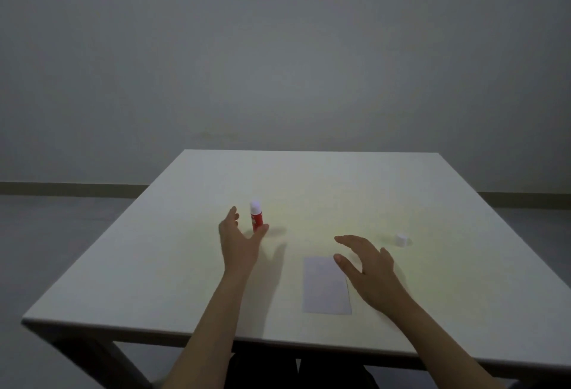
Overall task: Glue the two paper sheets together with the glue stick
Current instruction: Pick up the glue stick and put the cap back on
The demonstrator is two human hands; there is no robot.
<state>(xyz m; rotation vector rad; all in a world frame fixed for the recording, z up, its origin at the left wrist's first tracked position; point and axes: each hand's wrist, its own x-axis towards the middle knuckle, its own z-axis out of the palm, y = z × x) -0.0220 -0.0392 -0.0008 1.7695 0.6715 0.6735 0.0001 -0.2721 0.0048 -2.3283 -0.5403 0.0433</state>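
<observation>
Your left hand (239,242) spread open, cupped round upright glue stick (256,217) mid-table, thumb touching base, not clamped. Right hand (367,260) open, hovering over paper (324,288) near edge. Cap (401,239) far right. Stick light, tippy; grip red barrel. Paper thin, floppy.

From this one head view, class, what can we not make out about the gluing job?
- Paper: whether one sheet or two stacked; the edges are too faint.
- Glue stick: label blurred; base hidden behind the left hand.
- Right hand: covers the paper's right edge.
- White cap: too small to see detail.
</observation>
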